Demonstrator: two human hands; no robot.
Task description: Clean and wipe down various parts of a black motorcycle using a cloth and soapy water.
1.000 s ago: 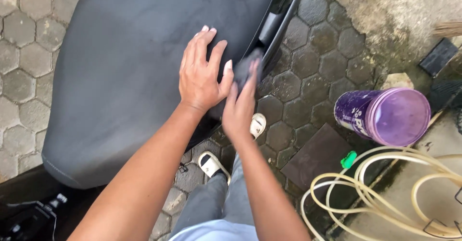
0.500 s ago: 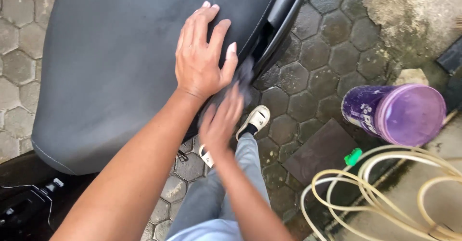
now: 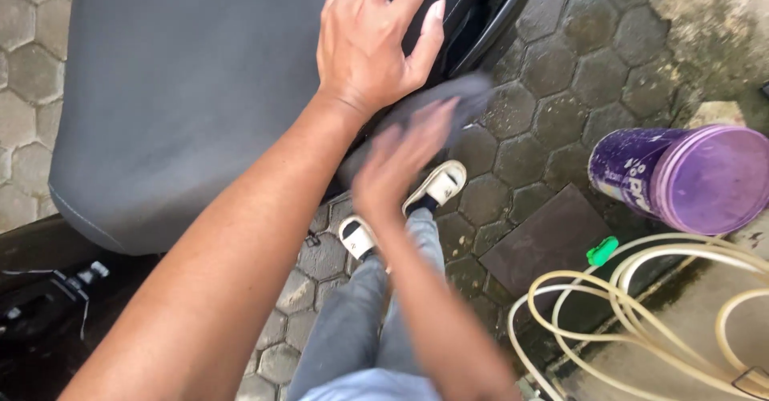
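Observation:
My left hand lies flat, fingers spread, on the right edge of a dark grey motorcycle seat. Just below it, my right hand is blurred with motion and holds a dark grey cloth against the side of the seat. The cloth's far end sticks out past my fingers toward the black bodywork at the top.
A purple plastic bucket stands at the right on hexagonal paving. A cream hose with a green fitting coils at the lower right beside a dark square tile. My white sandals are beneath my hands.
My left hand slid up along the seat edge. My right hand swept the cloth down the seat's side, then back up and to the right.

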